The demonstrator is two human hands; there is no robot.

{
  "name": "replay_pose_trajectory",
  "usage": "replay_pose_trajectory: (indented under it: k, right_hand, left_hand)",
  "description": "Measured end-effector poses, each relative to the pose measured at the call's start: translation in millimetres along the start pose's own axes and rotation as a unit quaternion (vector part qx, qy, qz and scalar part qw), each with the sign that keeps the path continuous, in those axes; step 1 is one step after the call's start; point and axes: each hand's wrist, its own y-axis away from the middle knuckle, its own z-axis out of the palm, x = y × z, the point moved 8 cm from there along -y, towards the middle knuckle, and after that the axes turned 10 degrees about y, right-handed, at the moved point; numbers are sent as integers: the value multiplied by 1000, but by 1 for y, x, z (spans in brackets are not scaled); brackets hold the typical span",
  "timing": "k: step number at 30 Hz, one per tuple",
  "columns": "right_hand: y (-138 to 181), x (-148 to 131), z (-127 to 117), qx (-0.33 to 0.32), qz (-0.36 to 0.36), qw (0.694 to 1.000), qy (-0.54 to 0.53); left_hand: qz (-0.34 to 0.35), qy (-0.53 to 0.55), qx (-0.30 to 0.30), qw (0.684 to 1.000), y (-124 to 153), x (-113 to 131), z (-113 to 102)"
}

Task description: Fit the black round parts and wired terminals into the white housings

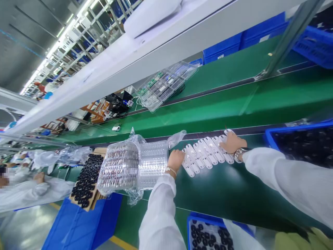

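**My hands span a row of white plastic pieces (206, 152) on the line**
My left hand (176, 160) and right hand (232, 143) lie palm-down at either end, fingers over the pieces; I cannot tell if they grip. Open green conveyor belt (229, 194) lies nearer me; a plastic-wrapped tray stack (152, 163) sits just left, a blue bin (293, 146) right.

1 left hand (175, 160) and 1 right hand (232, 143) are resting on 1 row of white plastic parts (205, 152), while 2 blue crates (299, 126) are holding black rings (205, 236).
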Motion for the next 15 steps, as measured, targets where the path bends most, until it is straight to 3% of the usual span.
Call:
replay_pose_trajectory:
  k: [3, 6, 11, 15]
  right_hand:
    - [-3, 6, 10, -10, 29, 999, 43]
    - [-3, 6, 17, -23, 34, 998, 54]
    - [8, -8, 24, -44, -3, 998, 38]
    - [29, -21, 23, -48, -73, 996, 17]
  left_hand:
    - [-85, 29, 65, 994, 8, -12, 0]
    - [-184, 66, 110, 974, 41, -4, 20]
    - [-293, 124, 131, 939, 108, 65, 86]
    - [-338, 152, 147, 917, 129, 109, 123]
